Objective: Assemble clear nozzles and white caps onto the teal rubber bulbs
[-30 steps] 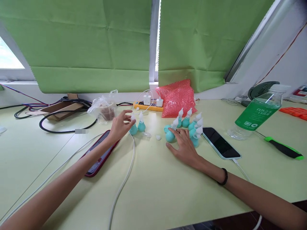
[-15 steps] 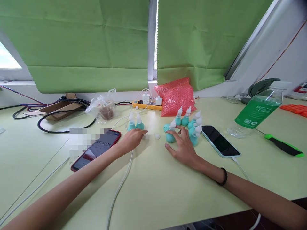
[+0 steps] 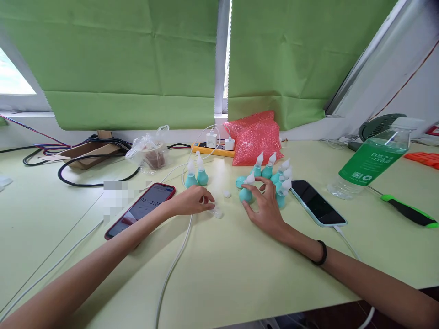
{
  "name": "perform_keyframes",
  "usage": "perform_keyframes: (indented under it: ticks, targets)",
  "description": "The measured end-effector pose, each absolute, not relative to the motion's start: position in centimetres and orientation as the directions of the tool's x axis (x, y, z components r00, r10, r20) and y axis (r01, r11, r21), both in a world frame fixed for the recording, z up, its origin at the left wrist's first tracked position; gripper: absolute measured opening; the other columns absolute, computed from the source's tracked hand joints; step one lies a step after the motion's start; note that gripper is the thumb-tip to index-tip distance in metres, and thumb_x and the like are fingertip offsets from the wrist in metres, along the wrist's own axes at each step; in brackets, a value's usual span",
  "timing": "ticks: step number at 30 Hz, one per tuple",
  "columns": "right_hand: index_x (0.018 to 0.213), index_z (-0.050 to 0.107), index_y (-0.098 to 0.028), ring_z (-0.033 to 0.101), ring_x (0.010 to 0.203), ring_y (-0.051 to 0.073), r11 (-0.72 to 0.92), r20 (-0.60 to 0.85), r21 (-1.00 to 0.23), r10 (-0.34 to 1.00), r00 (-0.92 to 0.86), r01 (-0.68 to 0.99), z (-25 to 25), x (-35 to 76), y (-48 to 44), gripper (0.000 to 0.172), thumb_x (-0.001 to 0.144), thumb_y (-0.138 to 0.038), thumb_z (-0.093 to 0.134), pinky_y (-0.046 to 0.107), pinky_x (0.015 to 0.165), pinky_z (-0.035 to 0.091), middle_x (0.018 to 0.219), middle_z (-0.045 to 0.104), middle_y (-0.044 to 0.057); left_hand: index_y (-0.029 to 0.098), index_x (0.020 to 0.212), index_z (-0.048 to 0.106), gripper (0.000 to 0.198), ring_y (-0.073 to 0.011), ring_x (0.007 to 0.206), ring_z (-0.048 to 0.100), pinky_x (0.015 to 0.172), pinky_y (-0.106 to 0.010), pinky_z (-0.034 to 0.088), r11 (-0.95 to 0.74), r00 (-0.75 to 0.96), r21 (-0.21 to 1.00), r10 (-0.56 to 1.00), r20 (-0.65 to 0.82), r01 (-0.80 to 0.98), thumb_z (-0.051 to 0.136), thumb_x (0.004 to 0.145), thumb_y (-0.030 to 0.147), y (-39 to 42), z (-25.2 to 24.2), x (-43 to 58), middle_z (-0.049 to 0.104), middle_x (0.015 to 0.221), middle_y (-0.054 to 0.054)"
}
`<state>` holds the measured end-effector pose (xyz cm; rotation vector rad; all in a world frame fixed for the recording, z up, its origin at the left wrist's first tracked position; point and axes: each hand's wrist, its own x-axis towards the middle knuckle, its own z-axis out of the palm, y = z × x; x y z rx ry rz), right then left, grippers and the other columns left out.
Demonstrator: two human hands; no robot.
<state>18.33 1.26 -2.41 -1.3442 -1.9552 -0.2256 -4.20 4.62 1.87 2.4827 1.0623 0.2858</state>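
Observation:
My left hand (image 3: 195, 200) is closed, its fingertips pinching a small clear plastic piece (image 3: 217, 212) low over the table. Just behind it stand two teal squeeze bulbs (image 3: 202, 177) with whitish nozzles. Thumb and fingers of my right hand (image 3: 265, 204) are around a single teal squeeze bulb (image 3: 245, 195), which stands upright on the table. Beside that bulb lies a round teal part (image 3: 240, 182). Several more bulbs (image 3: 267, 171) of the same kind are grouped behind and right of my right hand, partly hidden by it. A small whitish piece (image 3: 227, 194) lies between my hands.
A phone with a running timer (image 3: 151, 205) lies under my left forearm; another phone (image 3: 318, 203) is at right with its cable. Pink bubble wrap bags (image 3: 257, 144), a yellow power strip (image 3: 219, 151), a green-labelled bottle (image 3: 370, 160) and a screwdriver (image 3: 408, 210) stand or lie around.
My left hand has come slightly toward me with the clear piece, uncovering more of the two bulbs behind it. My right thumb has closed in against its bulb.

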Motion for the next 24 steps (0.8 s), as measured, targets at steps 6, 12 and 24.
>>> perform_keyframes:
  ticks: [6, 12, 24]
  targets:
    - [0.107, 0.047, -0.023, 0.037, 0.093, 0.023, 0.49, 0.724, -0.308, 0.677, -0.134, 0.816, -2.2, 18.0, 0.6, 0.042, 0.066, -0.024, 0.056, 0.04, 0.08, 0.039, 0.108, 0.03, 0.009, 0.018, 0.094, 0.062, 0.027, -0.0123, 0.067, 0.054, 0.058, -0.02, 0.04, -0.66, 0.758, 0.427, 0.644, -0.104, 0.619, 0.05, 0.074, 0.033, 3.7, 2.8, -3.9, 0.061, 0.076, -0.003]
    - [0.103, 0.042, -0.019, 0.044, 0.091, 0.022, 0.705, 0.804, -0.31, 0.552, -0.22, 0.638, -2.1, 17.9, -0.4, 0.039, 0.068, -0.026, 0.057, 0.035, 0.072, 0.043, 0.094, 0.045, 0.008, 0.016, 0.084, 0.06, 0.02, -0.0118, 0.066, 0.054, 0.058, -0.021, 0.042, -0.653, 0.751, 0.492, 0.66, -0.002, 0.576, 0.059, 0.067, 0.028, 2.9, 2.4, -2.9, 0.061, 0.076, -0.002]
    - [0.093, 0.048, -0.019, 0.044, 0.055, 0.01, 0.718, 0.704, -0.539, 0.671, -0.234, 0.439, -3.1, 17.5, -0.9, 0.018, 0.076, -0.019, 0.05, 0.023, 0.048, 0.039, 0.071, 0.05, 0.001, 0.012, 0.09, 0.058, 0.022, -0.0108, 0.072, 0.058, 0.062, -0.02, 0.048, -0.646, 0.732, 0.66, 0.649, 0.209, 0.384, 0.051, 0.072, 0.022, 5.1, 4.1, 0.0, 0.063, 0.086, -0.005]
